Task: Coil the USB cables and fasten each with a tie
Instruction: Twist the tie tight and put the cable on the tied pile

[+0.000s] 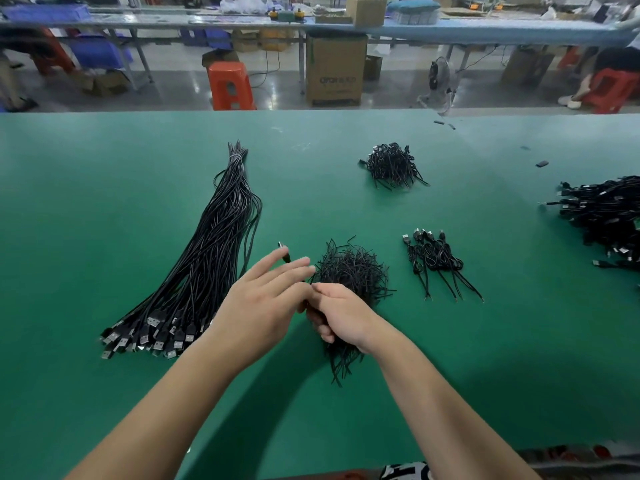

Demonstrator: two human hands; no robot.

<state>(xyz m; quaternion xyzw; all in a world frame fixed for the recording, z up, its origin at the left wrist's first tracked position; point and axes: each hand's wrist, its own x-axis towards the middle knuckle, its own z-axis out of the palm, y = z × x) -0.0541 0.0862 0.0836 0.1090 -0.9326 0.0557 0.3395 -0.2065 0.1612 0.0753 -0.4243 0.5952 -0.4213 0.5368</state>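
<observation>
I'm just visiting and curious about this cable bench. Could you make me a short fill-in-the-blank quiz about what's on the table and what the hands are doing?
1. The table top is ____ in colour.
2. The long bundle of straight USB cables lies to the ____ of the hands.
3. The right hand grips a black cable, while the left hand has its fingers ____.
4. The small group of finished coiled cables lies to the ____ of the pile of ties.

Missing words: green; left; straight; right
</observation>
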